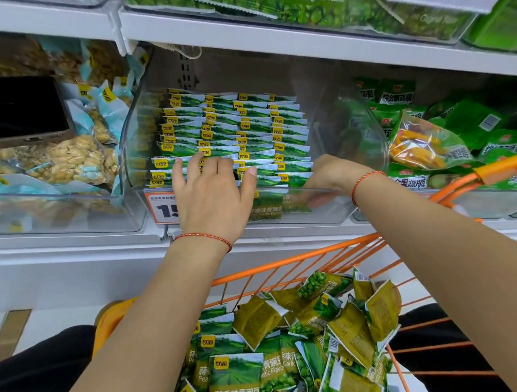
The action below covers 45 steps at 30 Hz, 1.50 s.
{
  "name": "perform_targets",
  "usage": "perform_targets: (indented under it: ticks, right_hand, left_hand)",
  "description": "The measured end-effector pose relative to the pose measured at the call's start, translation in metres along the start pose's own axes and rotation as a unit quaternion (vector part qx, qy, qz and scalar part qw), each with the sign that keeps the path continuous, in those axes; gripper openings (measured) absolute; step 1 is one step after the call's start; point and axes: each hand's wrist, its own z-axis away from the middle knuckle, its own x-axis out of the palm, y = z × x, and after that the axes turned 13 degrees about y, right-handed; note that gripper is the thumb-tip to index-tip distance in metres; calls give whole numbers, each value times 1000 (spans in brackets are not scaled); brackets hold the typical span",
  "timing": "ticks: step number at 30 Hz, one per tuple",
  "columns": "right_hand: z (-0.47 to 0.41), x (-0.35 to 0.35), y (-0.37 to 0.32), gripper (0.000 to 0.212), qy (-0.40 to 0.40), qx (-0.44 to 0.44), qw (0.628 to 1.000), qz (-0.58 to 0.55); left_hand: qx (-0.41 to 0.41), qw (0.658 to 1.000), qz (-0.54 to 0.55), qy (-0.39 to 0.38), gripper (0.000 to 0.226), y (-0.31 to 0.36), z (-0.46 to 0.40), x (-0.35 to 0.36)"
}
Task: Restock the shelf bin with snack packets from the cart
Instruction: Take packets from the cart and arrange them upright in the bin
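A clear shelf bin (357,126) holds neat upright rows of green garlic-pea snack packets (245,125). My left hand (214,196) lies on the front rows with its fingers spread and fairly straight, pressing on the packet tops. My right hand (331,174) bends over the bin's front rim at the right end of the front row. Its fingers dip inside and show only as a blur through the clear wall, so their hold is unclear. Below, the orange wire cart (287,260) holds a loose heap of the same packets (234,380).
A dark phone (24,109) lies on peanut packs (72,161) in the bin to the left. An orange price tag (162,208) hangs on the bin front. Bins of other green snacks (462,130) stand to the right, more above. The cart handle (508,167) juts in at right.
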Motion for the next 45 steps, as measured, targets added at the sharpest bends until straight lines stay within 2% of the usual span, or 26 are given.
perform_targets:
  ticks: [2,5,10,12,15,16,18,22,25,27,29,32,33,36,38,40,42,45]
  right_hand:
    - [-5,1,0,70,26,-16,999,22]
    - [-6,2,0,59,97,-61,985,126]
    - [-4,1,-1,49,132,-102,982,90]
    - [-5,2,1,36,130,-103,982,89]
    - [-4,3,3,35,131,-98,983,86]
    - [-3,2,4,42,134,-98,983,74]
    - [3,-2,8,53,134,-91,986,41]
    - [26,-13,19,37,141,-127,980,50]
    - [57,-17,21,33,255,-221,935,110]
    - [81,-17,18,31,321,-287,890,152]
    - [109,-14,16,31,368,-364,841,159]
    - [154,-9,19,36,382,-501,757,176]
    - [165,-6,23,34,330,-525,752,222]
    - [183,14,46,31,110,-486,789,359]
    - [186,27,63,35,41,-412,831,371]
    - [187,41,75,39,34,-361,858,363]
    - [189,51,82,37,61,-333,875,345]
    - [193,62,91,35,110,-282,920,249]
  left_hand:
    - [1,1000,-1,-1,81,0,0,0]
    - [1,1000,-3,-4,82,0,-1,0]
    - [2,1000,-4,-2,81,-1,0,1]
    - [5,1000,-5,-3,81,-1,0,1]
    - [7,1000,-8,-11,80,-1,-1,0]
    - [6,1000,-5,-17,78,-1,-1,-1]
    - [0,999,5,-41,71,0,-2,-5]
    - [-20,992,48,-111,53,-1,-10,-19]
    - [-25,985,129,-115,50,4,-10,-39]
    - [6,978,187,-92,50,13,-2,-57]
    - [49,970,226,-74,38,21,12,-77]
    - [93,969,217,-76,20,24,41,-105]
    - [103,970,195,-102,19,22,51,-111]
    - [145,947,83,-275,23,14,81,-113]
    - [183,913,2,-365,35,9,99,-107]
    - [182,895,-30,-407,45,3,112,-98]
    - [166,889,-43,-424,53,-3,117,-88]
    - [147,885,-55,-438,61,-10,119,-77]
